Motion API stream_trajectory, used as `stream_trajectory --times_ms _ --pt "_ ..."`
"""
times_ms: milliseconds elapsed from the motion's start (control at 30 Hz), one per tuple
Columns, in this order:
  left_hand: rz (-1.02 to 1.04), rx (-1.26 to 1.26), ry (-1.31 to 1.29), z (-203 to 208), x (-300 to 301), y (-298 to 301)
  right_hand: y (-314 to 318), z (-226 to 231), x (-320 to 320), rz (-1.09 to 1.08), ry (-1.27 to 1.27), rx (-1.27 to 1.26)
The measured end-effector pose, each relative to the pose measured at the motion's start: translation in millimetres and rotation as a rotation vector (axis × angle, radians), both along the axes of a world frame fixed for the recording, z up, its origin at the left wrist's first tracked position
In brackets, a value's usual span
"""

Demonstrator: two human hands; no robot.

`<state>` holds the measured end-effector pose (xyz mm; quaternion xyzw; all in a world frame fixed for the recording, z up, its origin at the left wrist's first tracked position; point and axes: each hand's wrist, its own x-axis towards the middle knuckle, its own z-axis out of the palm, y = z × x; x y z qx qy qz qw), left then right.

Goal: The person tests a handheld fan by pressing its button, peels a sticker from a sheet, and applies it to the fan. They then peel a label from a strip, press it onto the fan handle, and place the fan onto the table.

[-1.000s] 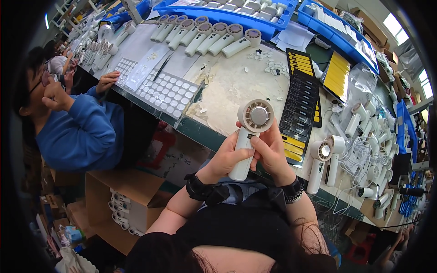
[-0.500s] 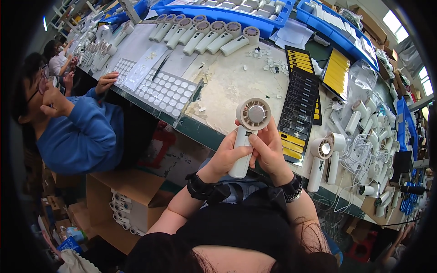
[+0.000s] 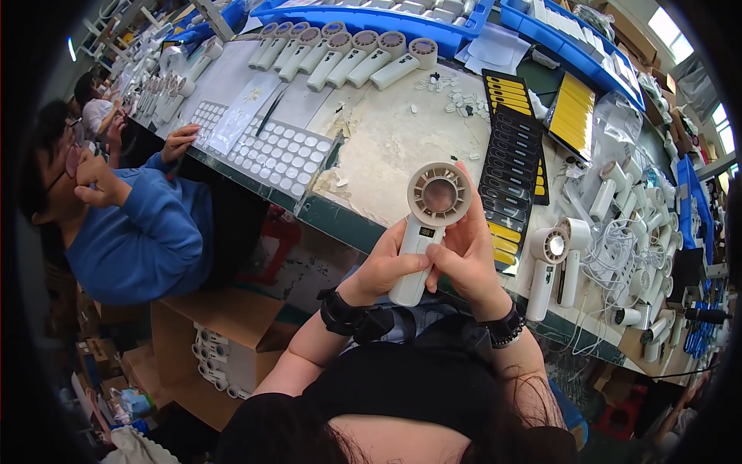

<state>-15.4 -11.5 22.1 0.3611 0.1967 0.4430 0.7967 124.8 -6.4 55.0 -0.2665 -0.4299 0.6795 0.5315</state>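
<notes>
Both hands hold a white handheld fan (image 3: 412, 288) upright in front of my chest. Its round vented head has a shiny disc in the middle, and a small dark display on the handle is lit. My left hand (image 3: 384, 267) is wrapped round the left side of the handle, its thumb across the front. My right hand (image 3: 473, 259) grips from the right, thumb on the handle front just below the display and fingers partly hidden behind the fan head. To the right, another white fan (image 3: 543, 282) lies on the bench with its head toward the far side.
White fans (image 3: 332, 69) stand in a row at the back, before a blue bin (image 3: 371, 22). Black-and-yellow sticker sheets (image 3: 508, 162) lie right of centre, with tangled white cables (image 3: 607, 267) beyond. A co-worker in a blue sleeve (image 3: 147, 232) sits at left. An open carton (image 3: 174, 340) stands below.
The fan has come up slightly to the right and its head is tilted, its centre disc now darker. The display is now lit. My right fingers reach higher behind the head.
</notes>
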Motion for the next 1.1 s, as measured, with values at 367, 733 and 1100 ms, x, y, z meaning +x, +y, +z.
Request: stream_trajectory --times_ms 367,733,1100 --pt "-0.094 0.007 -0.044 -6.0 -4.6 1.2 -4.9 6.2 -2.1 -0.054 -0.065 0.010" --pt "-0.071 0.011 -0.069 -8.1 -2.2 -2.3 -3.1 5.9 7.3 0.046 -0.035 -0.025" --pt "-0.036 0.070 -0.056 -8.1 -0.5 -4.0 -1.9 2.4 4.5 0.039 -0.027 0.016"
